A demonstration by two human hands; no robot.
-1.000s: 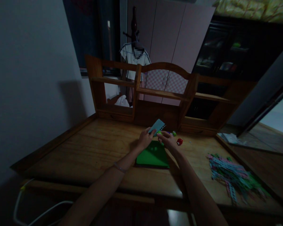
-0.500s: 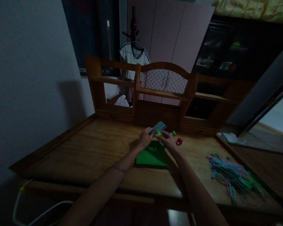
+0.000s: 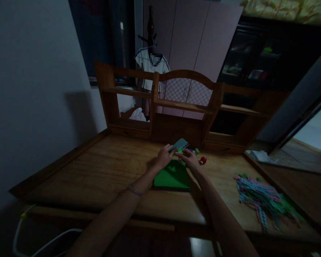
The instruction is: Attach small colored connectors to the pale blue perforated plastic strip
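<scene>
- My left hand point(image 3: 164, 157) is closed in a pinch on the near corner of a pale blue paper piece point(image 3: 178, 145), held up off the desk point(image 3: 101, 171) towards its back edge, just in front of the wooden shelf unit point(image 3: 160, 107).
- My right hand point(image 3: 189, 159) is curled around a small green punch point(image 3: 180, 151), touching the paper's lower edge; in this dim light I cannot tell how firmly the fingers close.
- A green sheet point(image 3: 172, 176) lies flat under both hands, mid-desk.
- More little punches, a green one point(image 3: 197, 151) and a red one point(image 3: 203, 160), sit just beside my right hand.
- A heap of punched paper strips point(image 3: 262, 200) lies well apart, by the desk's right edge.
- Risk, as I judge it: the paper is held by one corner only, so it could slip or skew in the punch; poor light makes alignment harder, and my right wrist could knock the red punch.
</scene>
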